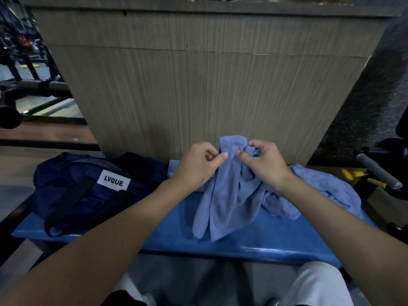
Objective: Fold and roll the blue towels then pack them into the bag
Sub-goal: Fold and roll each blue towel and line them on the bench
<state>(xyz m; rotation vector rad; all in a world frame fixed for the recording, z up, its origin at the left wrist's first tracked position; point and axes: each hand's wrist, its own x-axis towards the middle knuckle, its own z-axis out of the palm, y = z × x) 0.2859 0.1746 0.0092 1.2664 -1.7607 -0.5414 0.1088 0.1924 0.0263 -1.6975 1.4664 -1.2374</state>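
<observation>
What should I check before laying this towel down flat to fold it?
1. Left hand pinches the towel: ok.
2. Right hand grips the towel's top: ok.
3. Towel spread out: not ok, it hangs bunched.
4. Bare bench under it: ok.
5. Bag open for packing: cannot tell.
6. Second towel folded: not ok, it lies crumpled on the right.

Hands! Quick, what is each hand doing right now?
Left hand: closed, pinching the top of the light blue towel.
Right hand: closed, gripping the same towel's bunched top.
</observation>
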